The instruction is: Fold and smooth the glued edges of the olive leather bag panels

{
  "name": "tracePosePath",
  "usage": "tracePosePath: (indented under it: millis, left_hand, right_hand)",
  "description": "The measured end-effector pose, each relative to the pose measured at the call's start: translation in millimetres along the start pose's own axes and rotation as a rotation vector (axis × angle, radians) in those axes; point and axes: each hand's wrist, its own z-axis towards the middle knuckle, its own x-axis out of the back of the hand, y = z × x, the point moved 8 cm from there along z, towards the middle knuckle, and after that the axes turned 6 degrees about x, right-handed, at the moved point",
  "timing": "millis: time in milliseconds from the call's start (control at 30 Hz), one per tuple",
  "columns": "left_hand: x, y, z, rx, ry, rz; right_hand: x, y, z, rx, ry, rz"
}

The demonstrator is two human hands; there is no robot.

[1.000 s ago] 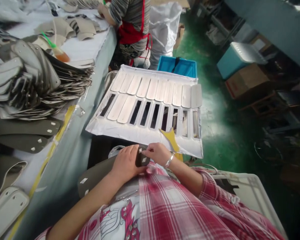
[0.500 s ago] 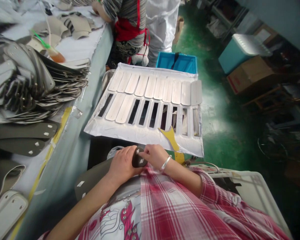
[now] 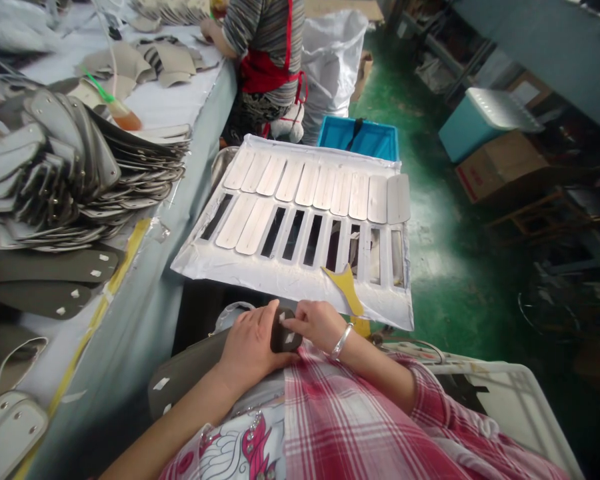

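Across my lap lies a long dark grey flexible panel [image 3: 195,363], rounded at its end and dotted with small white tabs. My left hand [image 3: 250,340] is wrapped over it close to that end, thumb along the near edge. The fingers of my right hand [image 3: 320,327], which wears a silver bangle, are curled in. One fingertip presses at a white tab [image 3: 282,319] on the panel's end; a second tab shows just below. The panel's underside is hidden. Beyond my hands stands a white slotted board [image 3: 260,273] carrying white rounded strips [image 3: 320,187].
A yellow forked piece [image 3: 347,287] lies on the board's near edge. The left table [image 3: 93,373] bears stacked panels [image 3: 80,167] and a bottle with orange liquid [image 3: 125,119]. A co-worker [image 3: 275,60] stands behind a blue crate [image 3: 360,137]. Boxes [image 3: 500,163] are at right.
The whole view has shifted slightly, so things sit lower and mostly further right. My hands keep nearly the same hold, with the right fingertip still at the white tab.
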Motion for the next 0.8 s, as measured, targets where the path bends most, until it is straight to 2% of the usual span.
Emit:
tracePosePath:
  millis: [267, 433, 500, 567, 633, 700, 767, 800]
  left_hand:
    - [0.7, 0, 7, 0.007, -0.048, 0.021]
    - [-1.7, 4, 4, -0.010, -0.067, 0.001]
    - [7.0, 8, -4, -0.056, -0.062, -0.048]
    - [29.2, 3, -18, -0.067, 0.000, -0.108]
    - [66.0, -26, -42, 0.054, 0.186, -0.163]
    - [103.2, -75, -81, 0.302, 0.418, -0.221]
    - [120.9, -126, -129, 0.559, 0.543, -0.320]
    - [119.8, -147, -150, 0.659, 0.539, -0.389]
  right_hand:
    - [-4, 9, 4, -0.017, 0.013, 0.140]
    - [-13, 18, -1, 0.004, 0.134, 0.234]
    - [-17, 23, -1, 0.029, 0.172, 0.263]
    - [-20, 27, -3, 0.051, 0.165, 0.299]
    - [-17, 23, -6, 0.104, 0.159, 0.292]
    - [-5, 6, -10, 0.224, 0.209, 0.192]
    - [7, -27, -15, 0.389, 0.310, 0.005]
    - [7, -48, -17, 0.487, 0.334, -0.079]
